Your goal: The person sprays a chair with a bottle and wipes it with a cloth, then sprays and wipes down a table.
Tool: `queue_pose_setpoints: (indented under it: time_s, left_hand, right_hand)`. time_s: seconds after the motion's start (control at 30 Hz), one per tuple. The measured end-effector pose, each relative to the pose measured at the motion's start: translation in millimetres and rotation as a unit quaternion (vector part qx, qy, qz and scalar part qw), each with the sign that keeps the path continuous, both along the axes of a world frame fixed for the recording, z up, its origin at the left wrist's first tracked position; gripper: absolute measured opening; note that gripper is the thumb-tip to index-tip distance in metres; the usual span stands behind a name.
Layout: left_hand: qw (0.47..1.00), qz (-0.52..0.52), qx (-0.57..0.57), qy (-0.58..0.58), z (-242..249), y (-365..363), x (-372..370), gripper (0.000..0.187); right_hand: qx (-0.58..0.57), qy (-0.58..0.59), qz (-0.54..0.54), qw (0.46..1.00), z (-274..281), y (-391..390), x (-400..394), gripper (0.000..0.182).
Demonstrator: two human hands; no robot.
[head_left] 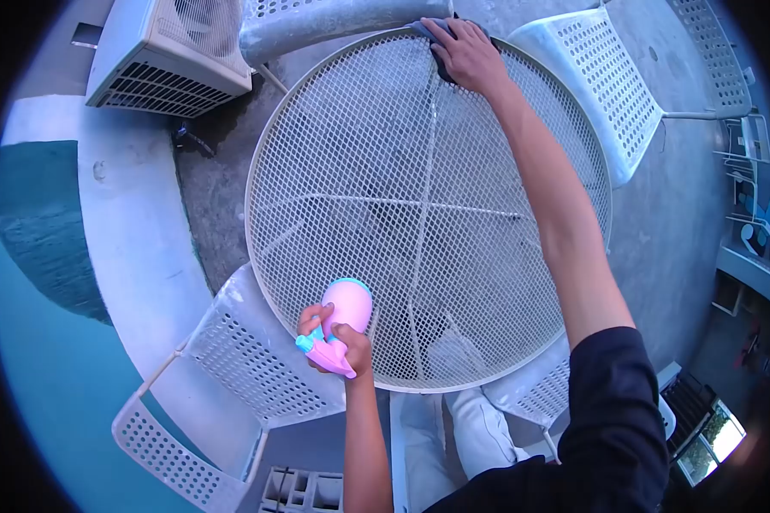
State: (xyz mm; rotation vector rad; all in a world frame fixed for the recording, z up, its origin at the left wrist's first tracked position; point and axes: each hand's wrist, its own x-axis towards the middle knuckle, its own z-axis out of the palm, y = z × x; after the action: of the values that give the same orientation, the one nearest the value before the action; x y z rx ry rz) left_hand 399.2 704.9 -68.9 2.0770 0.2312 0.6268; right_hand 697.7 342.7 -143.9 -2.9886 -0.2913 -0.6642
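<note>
Head view: right hand point(470, 56), fingers half-extended over dark cloth point(442, 68), its grip I cannot tell; left hand point(358, 350) curled round pink spray bottle point(348, 306); mesh table point(479, 265) beneath both; I judge edge-wiping in hand; next stroke calls for even pressure.

You can read no text, label, brand, number or sign anywhere here, neither on the bottle point(349, 306) nor on the table point(368, 154).
</note>
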Motion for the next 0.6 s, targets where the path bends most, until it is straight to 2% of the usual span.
queue_pose_setpoints:
  time_s: [0.03, 0.1, 0.13, 0.23, 0.37, 0.43, 0.6]
  left_hand:
    - [1.0, -0.002, 0.002, 0.004, 1, 0, 1, 0.027]
    - [1.0, -0.001, 0.004, 0.007, 1, 0, 1, 0.026]
    - [1.0, 0.0, 0.004, 0.0, 0, 0, 2, 0.026]
    - [1.0, 0.01, -0.008, 0.0, 2, -2, 3, 0.026]
    - [1.0, 0.0, 0.011, -0.004, 0, 1, 4, 0.027]
    - [0.999, -0.027, 0.025, -0.005, -6, 7, 3, 0.033]
    - [0.999, -0.037, 0.033, -0.015, -9, 9, 2, 0.028]
  right_hand:
    - [0.007, 0.041, -0.009, 0.999, 3, -1, -4, 0.05]
    - [0.021, 0.003, -0.036, 0.999, -3, 9, -10, 0.049]
    - [0.068, 0.001, -0.045, 0.997, -8, 18, -13, 0.049]
    - [0.057, 0.01, -0.067, 0.996, -12, 42, -34, 0.048]
    - [0.067, 0.118, 0.043, 0.99, 11, 71, -97, 0.048]
    - [0.069, 0.186, 0.106, 0.974, 23, 87, -143, 0.049]
    - [0.115, 0.364, 0.267, 0.885, 50, 145, -272, 0.05]
